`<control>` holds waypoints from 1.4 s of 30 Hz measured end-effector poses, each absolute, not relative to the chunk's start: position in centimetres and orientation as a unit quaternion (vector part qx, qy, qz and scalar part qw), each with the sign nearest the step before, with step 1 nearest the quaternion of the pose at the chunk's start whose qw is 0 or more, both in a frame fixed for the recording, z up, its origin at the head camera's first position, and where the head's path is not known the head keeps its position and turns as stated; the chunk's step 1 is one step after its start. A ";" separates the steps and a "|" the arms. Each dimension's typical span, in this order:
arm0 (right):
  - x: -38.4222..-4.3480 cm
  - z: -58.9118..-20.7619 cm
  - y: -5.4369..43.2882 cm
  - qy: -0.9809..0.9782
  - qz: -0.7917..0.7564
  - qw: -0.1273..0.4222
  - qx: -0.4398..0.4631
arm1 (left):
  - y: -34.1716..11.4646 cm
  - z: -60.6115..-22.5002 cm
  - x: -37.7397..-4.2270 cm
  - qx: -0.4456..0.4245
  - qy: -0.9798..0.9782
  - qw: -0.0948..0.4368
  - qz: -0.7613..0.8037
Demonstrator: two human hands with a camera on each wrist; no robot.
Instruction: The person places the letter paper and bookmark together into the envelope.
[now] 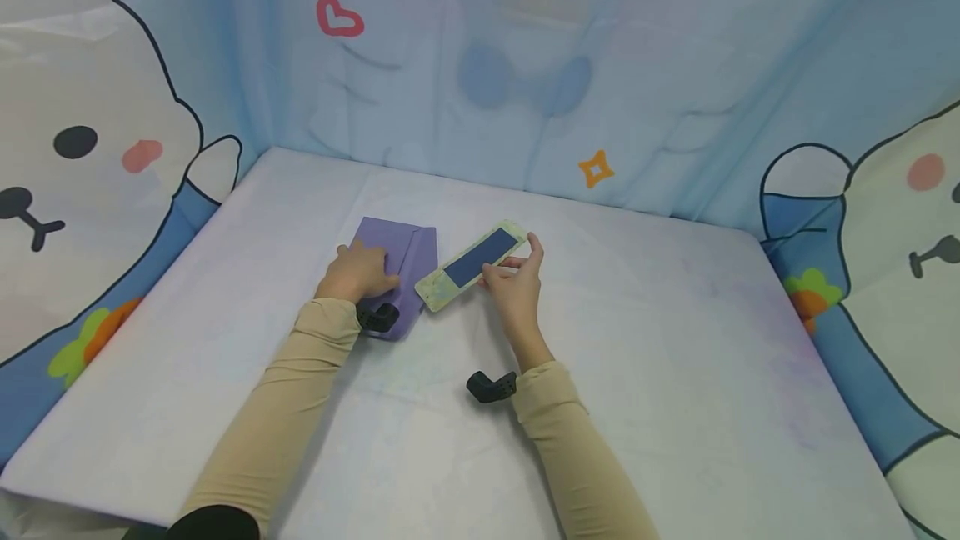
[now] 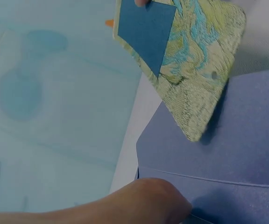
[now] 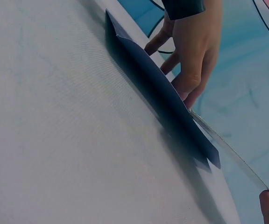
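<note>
A purple envelope (image 1: 408, 298) lies on the left half of the table, seams showing on its upper face. Its near edge stands a little off the cloth in the right wrist view. My left hand (image 1: 360, 272) holds the envelope, thumb on its face and fingers spread toward its left edge. My right hand (image 1: 517, 286) pinches a long, thin patterned card (image 1: 480, 261) near its far right end. Yellow-green with blue swirls, the card has a dark blue rectangle and a small hole near one end. Its near end overlaps the envelope in the left wrist view (image 2: 195, 112).
White cloth covers the table (image 1: 675, 373). A light blue printed curtain (image 1: 420, 90) hangs along the back and sides, with cartoon animals on it. Black wrist cameras (image 1: 491, 387) sit at both cuffs, the left one low over the envelope.
</note>
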State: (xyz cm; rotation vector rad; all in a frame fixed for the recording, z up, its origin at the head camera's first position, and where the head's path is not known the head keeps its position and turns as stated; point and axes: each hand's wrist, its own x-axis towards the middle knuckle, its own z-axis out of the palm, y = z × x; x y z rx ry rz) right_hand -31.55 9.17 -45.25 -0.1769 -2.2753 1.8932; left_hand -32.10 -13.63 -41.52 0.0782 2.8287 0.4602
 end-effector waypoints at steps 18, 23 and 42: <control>-30.8 -45.8 7.1 -0.813 0.565 0.141 -0.008 | -12.6 -41.9 -32.1 0.035 0.980 0.121 0.154; -30.7 -45.8 6.8 -0.819 0.555 0.144 -0.011 | -12.4 -41.9 -32.0 0.032 0.980 0.120 0.153; -30.8 -46.4 5.9 -0.853 0.502 0.139 0.014 | -11.5 -42.3 -31.8 0.025 0.979 0.110 0.168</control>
